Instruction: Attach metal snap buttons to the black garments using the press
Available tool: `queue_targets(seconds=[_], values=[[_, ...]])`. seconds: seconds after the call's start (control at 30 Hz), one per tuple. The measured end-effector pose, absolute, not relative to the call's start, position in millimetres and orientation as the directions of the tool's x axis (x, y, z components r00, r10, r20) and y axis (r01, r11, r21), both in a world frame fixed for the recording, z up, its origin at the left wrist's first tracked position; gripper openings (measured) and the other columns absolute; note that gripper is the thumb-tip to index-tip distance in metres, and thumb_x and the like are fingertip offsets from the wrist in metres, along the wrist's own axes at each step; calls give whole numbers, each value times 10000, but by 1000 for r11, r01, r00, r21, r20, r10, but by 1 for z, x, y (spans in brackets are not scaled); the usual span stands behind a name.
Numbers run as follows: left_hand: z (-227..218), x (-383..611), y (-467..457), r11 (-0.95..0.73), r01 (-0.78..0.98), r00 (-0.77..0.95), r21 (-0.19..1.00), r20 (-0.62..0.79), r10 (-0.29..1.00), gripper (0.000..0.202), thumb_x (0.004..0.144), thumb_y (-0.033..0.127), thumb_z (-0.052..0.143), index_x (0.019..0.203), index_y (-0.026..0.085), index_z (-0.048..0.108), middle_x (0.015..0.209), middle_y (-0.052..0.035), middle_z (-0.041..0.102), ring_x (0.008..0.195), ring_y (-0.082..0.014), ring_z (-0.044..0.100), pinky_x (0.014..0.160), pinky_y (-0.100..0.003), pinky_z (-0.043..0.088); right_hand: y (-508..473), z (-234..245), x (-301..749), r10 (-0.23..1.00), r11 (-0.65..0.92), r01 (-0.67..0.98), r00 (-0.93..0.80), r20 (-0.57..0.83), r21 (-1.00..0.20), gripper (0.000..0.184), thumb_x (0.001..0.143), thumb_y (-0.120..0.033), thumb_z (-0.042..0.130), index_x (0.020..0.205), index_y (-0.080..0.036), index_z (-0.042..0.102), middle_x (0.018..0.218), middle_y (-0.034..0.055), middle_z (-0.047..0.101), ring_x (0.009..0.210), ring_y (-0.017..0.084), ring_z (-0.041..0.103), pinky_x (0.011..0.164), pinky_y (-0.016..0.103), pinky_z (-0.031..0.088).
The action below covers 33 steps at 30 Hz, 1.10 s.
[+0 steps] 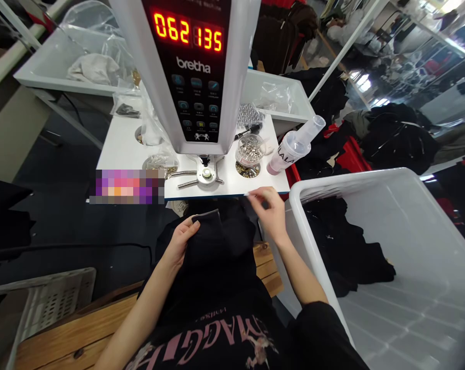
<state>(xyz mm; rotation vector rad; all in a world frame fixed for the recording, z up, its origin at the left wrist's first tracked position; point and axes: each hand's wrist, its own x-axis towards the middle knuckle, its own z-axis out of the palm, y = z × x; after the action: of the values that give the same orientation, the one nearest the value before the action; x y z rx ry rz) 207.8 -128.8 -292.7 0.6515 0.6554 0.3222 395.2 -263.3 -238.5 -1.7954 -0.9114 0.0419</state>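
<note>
My left hand (182,237) pinches black cloth (208,232) by its edge, cloth just right of that grip, my right hand (271,210) farther right, whether holding anything I cannot tell, machine (196,97) beyond both.

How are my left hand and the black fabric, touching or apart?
Touching: the head view shows the left hand gripping the black fabric, thumb on top.

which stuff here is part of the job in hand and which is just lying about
Likely part of it:
black cloth piece, pinched in the left hand
white machine with glowing red digits
round clear plastic tub of small metal pieces

Probably just lying about:
clear plastic tumbler with pinkish base
black marker pen
</note>
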Motion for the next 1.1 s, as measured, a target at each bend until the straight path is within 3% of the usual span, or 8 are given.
queue_targets(seconds=[0.17,0.33,0.43,0.53,0.6,0.8,0.9,1.1], values=[[-295,206,-129,699,-68,763,712,-414,496,513,697,328,763,1163,226,574,896,-32,706,817,-191,678,722,-247,539,-272,-292,470,317,-388,221,944,96,-895,253,749,-300,618,913,-112,664,753,50,641,680,146,577,730,294,507],[-297,200,-132,611,-65,760,789,-357,543,394,725,353,740,1084,252,613,779,8,662,707,-130,630,649,-186,496,-272,-306,489,312,-582,298,941,130,-757,246,764,-288,562,912,-113,652,865,94,642,719,175,580,813,360,486],[-295,198,-133,573,-48,767,818,-338,546,367,724,373,740,1048,243,626,735,11,634,671,-126,604,611,-180,480,-266,-290,460,440,-500,523,840,318,-690,274,826,-258,487,1034,-140,622,1041,119,608,836,195,581,854,389,466],[-295,201,-135,583,-39,795,811,-328,510,332,722,363,746,1006,235,633,805,-1,649,721,-128,609,647,-180,486,-253,-271,420,737,-143,702,546,398,-698,303,890,-186,400,1138,-187,574,1109,96,602,1024,184,558,926,362,440],[-302,205,-136,621,-34,808,783,-344,479,317,724,346,747,995,226,634,833,-5,656,742,-122,614,673,-177,486,-239,-267,403,821,-16,732,399,409,-681,308,906,-172,398,1163,-205,565,1146,84,596,1101,177,527,965,350,418],[-358,212,-140,762,22,730,647,-531,429,344,679,297,778,978,190,648,898,-10,697,849,-156,654,731,-190,494,-194,-300,420,753,-255,718,568,332,-648,263,864,-226,514,1090,-126,605,1055,120,613,987,216,554,921,369,441],[-382,205,-140,771,0,707,637,-545,451,235,711,262,752,911,181,658,875,19,705,958,-164,644,782,-169,485,-180,-315,429,802,-239,737,517,300,-633,301,833,-228,566,1114,-127,597,1054,120,615,995,222,553,920,368,445],[-398,198,-137,818,-27,716,574,-560,417,217,773,263,695,976,209,643,837,71,703,852,-130,672,725,-147,505,-168,-322,421,789,-227,710,535,301,-667,198,858,-173,514,1010,-147,638,966,84,658,900,184,587,857,317,474]])
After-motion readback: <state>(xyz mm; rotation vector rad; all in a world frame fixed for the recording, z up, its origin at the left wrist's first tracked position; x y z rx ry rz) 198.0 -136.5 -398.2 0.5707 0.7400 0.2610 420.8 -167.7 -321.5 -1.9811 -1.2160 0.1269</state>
